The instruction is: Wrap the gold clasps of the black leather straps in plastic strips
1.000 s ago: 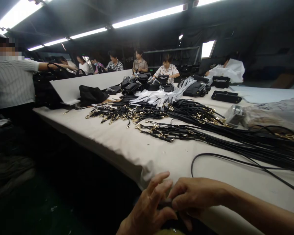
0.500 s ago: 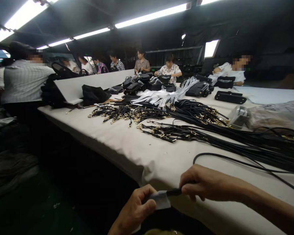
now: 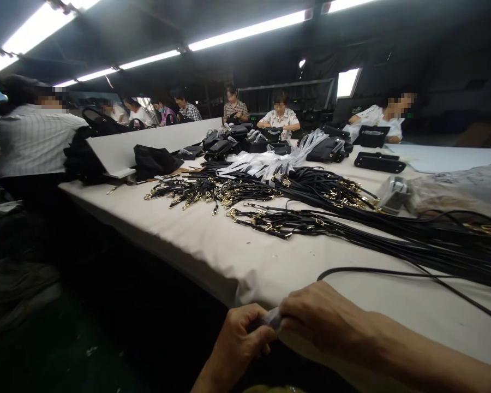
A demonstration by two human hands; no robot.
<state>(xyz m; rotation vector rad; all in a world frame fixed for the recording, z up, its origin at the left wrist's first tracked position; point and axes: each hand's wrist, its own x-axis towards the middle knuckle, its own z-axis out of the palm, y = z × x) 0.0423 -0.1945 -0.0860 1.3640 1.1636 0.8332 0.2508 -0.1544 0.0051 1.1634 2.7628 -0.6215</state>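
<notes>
Low at the front edge of the table, my left hand pinches a translucent plastic sleeve between thumb and fingers. My right hand is closed right against it, at the sleeve's other end. A black strap loops over the table and runs to my right hand; its end is hidden by my fingers and the sleeve. Beyond my hands lies a spread of black straps with gold-coloured clasps. White plastic strips are heaped on top of the straps.
The table has a pale cloth cover. Black bags are piled farther back, and another black bag lies to the right. Clear plastic lies at the right. A white board stands at left. Several people work around the table.
My right hand has moved left to meet my left hand. The black strap length visible between them is now covered, and less of the plastic sleeve shows.
</notes>
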